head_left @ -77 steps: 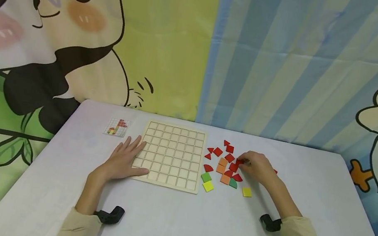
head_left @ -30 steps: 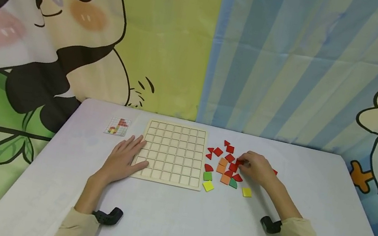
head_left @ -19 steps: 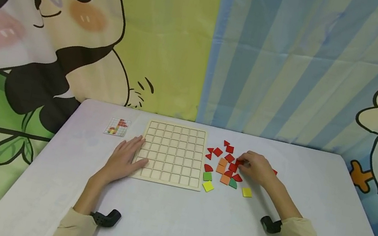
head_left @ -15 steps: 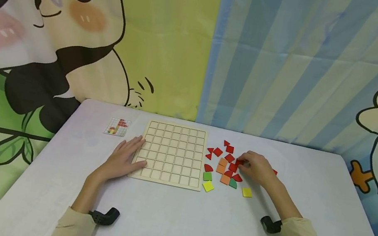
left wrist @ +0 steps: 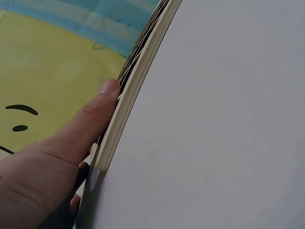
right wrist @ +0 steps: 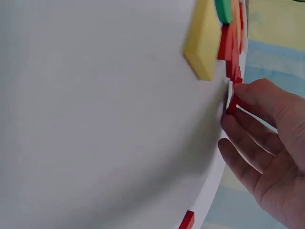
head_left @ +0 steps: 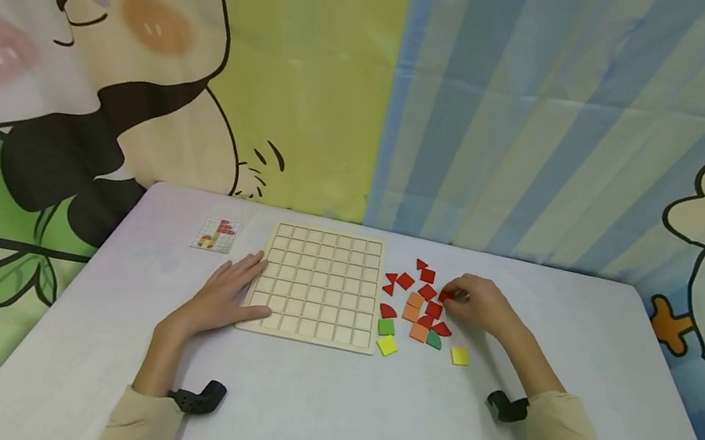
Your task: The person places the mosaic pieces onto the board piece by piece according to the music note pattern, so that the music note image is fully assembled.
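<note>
In the head view a pale wooden grid board lies on the white table. My left hand rests with spread fingers along its left edge, the thumb over the near corner. From the left wrist view the thumb lies on the board's rim, fingers mostly hidden. To the board's right is a cluster of flat red, orange, green and yellow pieces. At the cluster's right side my right hand pinches a small red piece between thumb and fingers. That red piece is partly covered in the right wrist view.
A small printed card with a coloured grid pattern lies left of the board. One yellow square sits apart, below the right hand. Near the board are a green square and another yellow square. A patterned curtain hangs behind the table.
The head view has shifted slightly. My right hand has turned a little and moved slightly away from the red square beside it, with the red piece in its fingertips. The left hand stays on the board.
</note>
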Demonstrator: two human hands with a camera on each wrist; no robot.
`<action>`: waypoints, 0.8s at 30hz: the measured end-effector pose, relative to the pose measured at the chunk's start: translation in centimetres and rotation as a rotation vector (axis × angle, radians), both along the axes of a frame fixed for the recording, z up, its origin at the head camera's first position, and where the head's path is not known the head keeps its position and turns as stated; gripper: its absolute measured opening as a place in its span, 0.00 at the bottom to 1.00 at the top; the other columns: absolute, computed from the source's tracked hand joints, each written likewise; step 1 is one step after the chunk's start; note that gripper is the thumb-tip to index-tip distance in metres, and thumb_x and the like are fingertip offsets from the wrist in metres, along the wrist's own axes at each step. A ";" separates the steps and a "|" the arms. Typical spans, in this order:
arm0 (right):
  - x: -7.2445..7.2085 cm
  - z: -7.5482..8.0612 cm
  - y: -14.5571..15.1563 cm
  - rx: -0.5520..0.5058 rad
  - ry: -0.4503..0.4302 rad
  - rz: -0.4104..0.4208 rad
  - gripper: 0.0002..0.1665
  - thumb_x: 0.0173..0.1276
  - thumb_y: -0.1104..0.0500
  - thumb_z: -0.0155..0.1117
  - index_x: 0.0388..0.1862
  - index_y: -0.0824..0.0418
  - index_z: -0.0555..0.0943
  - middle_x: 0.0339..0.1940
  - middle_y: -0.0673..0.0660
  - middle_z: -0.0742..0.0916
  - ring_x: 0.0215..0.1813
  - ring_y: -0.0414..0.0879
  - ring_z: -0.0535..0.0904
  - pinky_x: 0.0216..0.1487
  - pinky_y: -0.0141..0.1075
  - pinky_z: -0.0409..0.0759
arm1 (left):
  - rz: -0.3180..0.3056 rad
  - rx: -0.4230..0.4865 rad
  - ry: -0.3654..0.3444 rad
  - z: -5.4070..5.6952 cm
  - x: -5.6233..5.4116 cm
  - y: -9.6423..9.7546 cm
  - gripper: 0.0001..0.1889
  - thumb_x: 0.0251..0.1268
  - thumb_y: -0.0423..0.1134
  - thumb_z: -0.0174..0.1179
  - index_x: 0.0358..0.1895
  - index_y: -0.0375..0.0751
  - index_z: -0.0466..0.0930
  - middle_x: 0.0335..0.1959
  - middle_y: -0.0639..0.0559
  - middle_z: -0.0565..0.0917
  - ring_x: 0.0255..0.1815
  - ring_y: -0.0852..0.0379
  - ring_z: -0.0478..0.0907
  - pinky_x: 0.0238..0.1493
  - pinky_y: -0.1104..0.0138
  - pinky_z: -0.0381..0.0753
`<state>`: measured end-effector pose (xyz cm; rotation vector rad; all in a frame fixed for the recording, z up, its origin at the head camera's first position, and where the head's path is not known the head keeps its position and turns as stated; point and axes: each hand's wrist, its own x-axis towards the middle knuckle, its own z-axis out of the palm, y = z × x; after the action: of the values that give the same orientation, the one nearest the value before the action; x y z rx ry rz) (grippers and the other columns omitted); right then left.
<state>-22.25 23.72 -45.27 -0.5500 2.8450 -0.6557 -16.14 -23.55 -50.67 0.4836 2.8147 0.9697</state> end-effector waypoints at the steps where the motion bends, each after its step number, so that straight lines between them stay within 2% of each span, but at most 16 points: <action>1: -0.3 0.1 0.0 -0.016 0.004 -0.005 0.15 0.67 0.65 0.71 0.52 0.68 0.87 0.45 0.61 0.89 0.47 0.56 0.84 0.51 0.49 0.88 | 0.002 0.003 -0.002 0.1 0.0 0.1 0.52 0.64 0.57 0.70 0.83 0.36 0.54 0.86 0.40 0.51 0.86 0.37 0.45 0.84 0.43 0.37; 5: -1.5 0.6 -1.0 -0.103 0.040 -0.012 0.16 0.69 0.64 0.70 0.54 0.71 0.85 0.48 0.66 0.88 0.48 0.59 0.84 0.51 0.50 0.88 | 0.017 -0.006 -0.015 0.4 0.2 0.6 0.52 0.64 0.57 0.70 0.83 0.34 0.53 0.86 0.39 0.50 0.86 0.37 0.45 0.84 0.42 0.36; 9: -2.5 1.3 -4.3 -0.147 0.049 0.042 0.18 0.71 0.63 0.69 0.56 0.70 0.84 0.51 0.66 0.87 0.50 0.59 0.85 0.52 0.50 0.88 | 0.040 -0.032 -0.015 0.7 0.5 1.1 0.51 0.67 0.56 0.68 0.82 0.32 0.51 0.86 0.38 0.49 0.86 0.37 0.43 0.84 0.42 0.34; 14: -3.4 2.3 -9.7 -0.071 0.011 0.162 0.19 0.73 0.60 0.68 0.60 0.66 0.83 0.56 0.62 0.86 0.55 0.56 0.84 0.55 0.47 0.86 | 0.066 -0.046 -0.037 1.2 0.9 2.2 0.51 0.72 0.57 0.63 0.82 0.26 0.48 0.86 0.34 0.46 0.87 0.35 0.40 0.83 0.39 0.33; 18: -4.5 2.6 -13.5 0.017 0.031 0.249 0.20 0.74 0.58 0.68 0.61 0.63 0.84 0.59 0.61 0.85 0.60 0.55 0.83 0.58 0.46 0.84 | 0.067 -0.053 -0.060 1.4 1.0 2.3 0.52 0.72 0.58 0.61 0.82 0.26 0.45 0.86 0.34 0.43 0.87 0.35 0.38 0.83 0.39 0.33; 21: -5.4 2.4 -15.2 0.043 0.067 0.277 0.19 0.75 0.58 0.67 0.61 0.63 0.84 0.60 0.61 0.85 0.60 0.56 0.83 0.57 0.45 0.84 | 0.052 -0.052 -0.064 1.6 0.8 2.0 0.50 0.73 0.56 0.62 0.82 0.28 0.46 0.86 0.36 0.44 0.87 0.35 0.39 0.83 0.40 0.35; 24: -6.3 1.6 -16.1 0.042 0.085 0.258 0.17 0.76 0.61 0.65 0.60 0.63 0.84 0.59 0.61 0.85 0.58 0.55 0.83 0.54 0.45 0.84 | 0.036 -0.042 -0.050 1.6 0.3 1.5 0.47 0.75 0.55 0.61 0.83 0.31 0.48 0.86 0.38 0.48 0.87 0.36 0.41 0.83 0.40 0.40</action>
<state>-28.53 7.67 -43.65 -0.9376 2.7866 -0.5366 -15.87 -22.01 -49.04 0.3991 2.8016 0.9141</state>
